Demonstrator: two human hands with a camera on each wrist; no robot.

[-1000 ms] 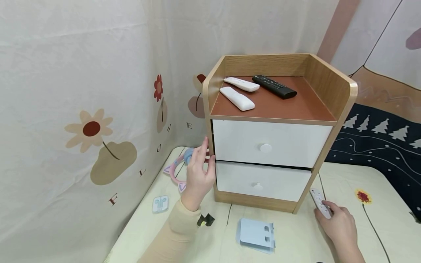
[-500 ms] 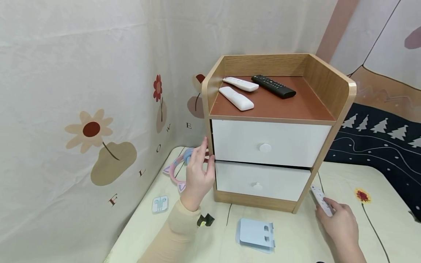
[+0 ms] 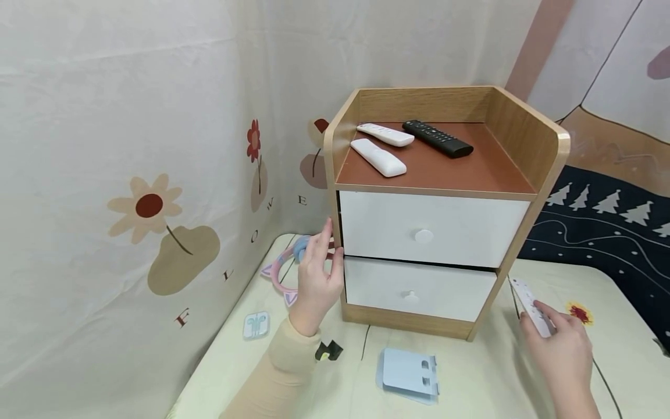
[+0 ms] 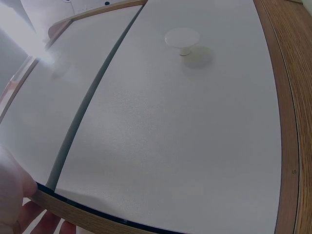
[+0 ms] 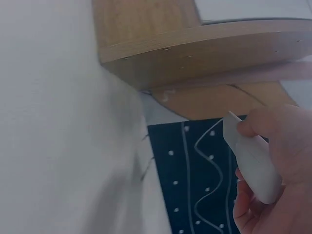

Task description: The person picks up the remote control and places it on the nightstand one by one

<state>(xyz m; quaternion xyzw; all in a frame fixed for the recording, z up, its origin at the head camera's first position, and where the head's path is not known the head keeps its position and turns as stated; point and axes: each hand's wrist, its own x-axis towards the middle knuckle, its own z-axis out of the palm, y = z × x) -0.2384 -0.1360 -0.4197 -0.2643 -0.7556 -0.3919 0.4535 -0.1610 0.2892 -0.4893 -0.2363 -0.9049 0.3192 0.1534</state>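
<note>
A small wooden cabinet (image 3: 523,139) with two white drawers stands before me. My left hand (image 3: 316,279) rests against its left side edge, fingers extended up along the panel. In the left wrist view the thumb lies at the front edge of the cabinet, while other fingertips (image 4: 46,222) show at its outer side. My right hand (image 3: 562,343) holds a white remote control (image 3: 531,305) by its near end, to the right of the cabinet. The right wrist view shows that remote (image 5: 251,161) between thumb and fingers. Both drawers are closed.
Two white remotes (image 3: 379,157) and a black remote (image 3: 438,139) lie on the cabinet top. A light-blue folding stand (image 3: 408,371), boxed earphones (image 3: 256,325), a black bow-like item (image 3: 328,350) and a pink cat-ear headband (image 3: 277,276) lie on the cloth-covered surface (image 3: 471,378).
My right hand has moved slightly right with the white remote, which looks raised off the cloth now. My left hand stays against the cabinet.
</note>
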